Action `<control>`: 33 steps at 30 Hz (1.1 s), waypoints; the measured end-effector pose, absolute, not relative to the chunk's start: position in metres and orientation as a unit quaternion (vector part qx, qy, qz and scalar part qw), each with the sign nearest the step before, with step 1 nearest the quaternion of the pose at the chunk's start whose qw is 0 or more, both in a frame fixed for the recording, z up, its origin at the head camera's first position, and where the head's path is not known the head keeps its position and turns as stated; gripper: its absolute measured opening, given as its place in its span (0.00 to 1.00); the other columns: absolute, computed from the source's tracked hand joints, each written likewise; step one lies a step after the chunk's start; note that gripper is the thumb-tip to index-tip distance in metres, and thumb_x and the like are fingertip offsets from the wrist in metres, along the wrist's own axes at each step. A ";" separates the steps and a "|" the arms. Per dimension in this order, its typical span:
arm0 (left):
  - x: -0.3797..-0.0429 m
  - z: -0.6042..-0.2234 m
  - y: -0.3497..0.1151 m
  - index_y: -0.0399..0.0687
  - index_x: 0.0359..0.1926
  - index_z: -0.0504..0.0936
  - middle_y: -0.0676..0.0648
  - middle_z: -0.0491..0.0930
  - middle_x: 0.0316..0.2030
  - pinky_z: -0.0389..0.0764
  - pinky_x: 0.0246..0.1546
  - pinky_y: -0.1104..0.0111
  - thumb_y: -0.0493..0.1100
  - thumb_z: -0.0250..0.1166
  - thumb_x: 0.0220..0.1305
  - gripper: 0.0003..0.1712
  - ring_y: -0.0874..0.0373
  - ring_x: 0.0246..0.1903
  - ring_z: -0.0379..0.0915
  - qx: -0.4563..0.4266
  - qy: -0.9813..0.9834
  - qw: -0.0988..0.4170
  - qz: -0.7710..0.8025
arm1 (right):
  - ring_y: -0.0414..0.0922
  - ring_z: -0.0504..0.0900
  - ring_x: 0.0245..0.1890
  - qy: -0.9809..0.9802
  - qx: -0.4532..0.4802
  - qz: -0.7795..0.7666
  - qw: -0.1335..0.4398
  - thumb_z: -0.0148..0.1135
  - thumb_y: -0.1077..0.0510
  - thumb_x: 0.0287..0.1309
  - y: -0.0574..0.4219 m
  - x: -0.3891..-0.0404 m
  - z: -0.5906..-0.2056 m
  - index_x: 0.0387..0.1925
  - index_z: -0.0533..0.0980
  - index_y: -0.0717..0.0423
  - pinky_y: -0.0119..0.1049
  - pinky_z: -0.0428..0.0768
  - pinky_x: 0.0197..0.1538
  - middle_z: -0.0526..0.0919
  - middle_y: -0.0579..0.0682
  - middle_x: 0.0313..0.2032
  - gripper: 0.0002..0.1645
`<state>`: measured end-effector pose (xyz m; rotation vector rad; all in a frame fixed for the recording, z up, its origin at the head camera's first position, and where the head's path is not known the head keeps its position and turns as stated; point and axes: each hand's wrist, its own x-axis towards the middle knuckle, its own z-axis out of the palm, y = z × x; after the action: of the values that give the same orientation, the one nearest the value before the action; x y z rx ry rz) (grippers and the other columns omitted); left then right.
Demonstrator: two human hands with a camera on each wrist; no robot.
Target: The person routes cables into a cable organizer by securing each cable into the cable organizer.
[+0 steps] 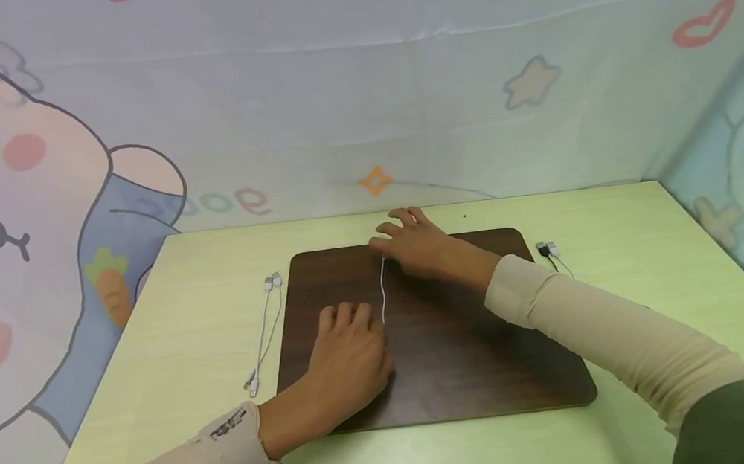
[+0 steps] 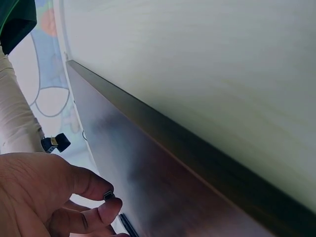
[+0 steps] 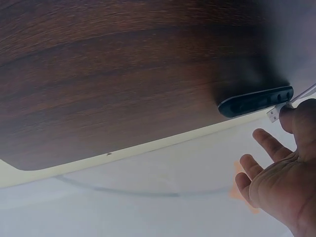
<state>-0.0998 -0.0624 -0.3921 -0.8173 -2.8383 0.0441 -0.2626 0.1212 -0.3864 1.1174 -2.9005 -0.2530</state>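
Note:
A white USB cable runs between both hands over a dark wood-grain board. My left hand, near the board's front left, pinches the cable's small dark-tipped connector between thumb and finger. At the far edge, my right hand pinches the other end, its USB plug sticking out past the thumb; the remaining fingers spread apart. Right beside that plug lies a long black rounded object on the board, hidden under the right hand in the head view.
Left of the board, two white cables lie lengthwise on the pale table. On the right lie a black plug and a white plug, their cables partly behind the right sleeve. A printed curtain hangs behind the table.

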 end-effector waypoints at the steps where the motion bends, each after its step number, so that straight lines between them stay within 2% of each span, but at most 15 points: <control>1: -0.100 -0.392 -0.062 0.48 0.31 0.81 0.44 0.77 0.45 0.65 0.59 0.47 0.48 0.65 0.65 0.10 0.41 0.55 0.71 -0.276 -0.956 0.095 0.015 | 0.63 0.60 0.78 -0.930 0.358 -0.082 0.011 0.48 0.50 0.81 0.122 -0.262 -0.386 0.66 0.69 0.39 0.61 0.60 0.76 0.70 0.51 0.74 0.18; 12: -0.101 -0.394 -0.055 0.49 0.28 0.79 0.44 0.78 0.44 0.65 0.57 0.47 0.47 0.65 0.65 0.10 0.41 0.53 0.72 -0.289 -0.951 0.110 0.011 | 0.63 0.59 0.78 -0.931 0.354 -0.093 0.001 0.48 0.52 0.81 0.127 -0.263 -0.387 0.66 0.68 0.39 0.62 0.59 0.77 0.69 0.52 0.75 0.18; 17: -0.102 -0.394 -0.052 0.49 0.27 0.79 0.45 0.77 0.43 0.65 0.57 0.48 0.47 0.65 0.65 0.11 0.42 0.52 0.71 -0.291 -0.951 0.102 0.011 | 0.63 0.57 0.79 -0.930 0.352 -0.102 0.000 0.49 0.53 0.80 0.129 -0.263 -0.386 0.66 0.68 0.39 0.61 0.59 0.77 0.68 0.52 0.75 0.18; 26: -0.103 -0.391 -0.047 0.50 0.30 0.81 0.46 0.76 0.40 0.65 0.58 0.47 0.47 0.62 0.68 0.10 0.42 0.52 0.71 -0.290 -0.954 0.067 0.017 | 0.61 0.59 0.79 -0.923 0.357 -0.137 0.030 0.50 0.55 0.80 0.127 -0.261 -0.386 0.68 0.70 0.38 0.60 0.59 0.77 0.69 0.52 0.74 0.21; 33: -0.105 -0.393 -0.045 0.50 0.30 0.82 0.46 0.75 0.39 0.65 0.57 0.48 0.47 0.62 0.69 0.10 0.43 0.49 0.71 -0.292 -0.953 0.072 0.022 | 0.61 0.60 0.78 -0.913 0.360 -0.178 0.064 0.57 0.60 0.76 0.123 -0.260 -0.388 0.66 0.72 0.39 0.60 0.62 0.76 0.71 0.51 0.72 0.23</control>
<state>-0.1049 -0.0447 -0.3928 -0.8778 -2.8650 0.0672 -0.2601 0.1231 -0.3885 1.0887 -2.7590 -0.5364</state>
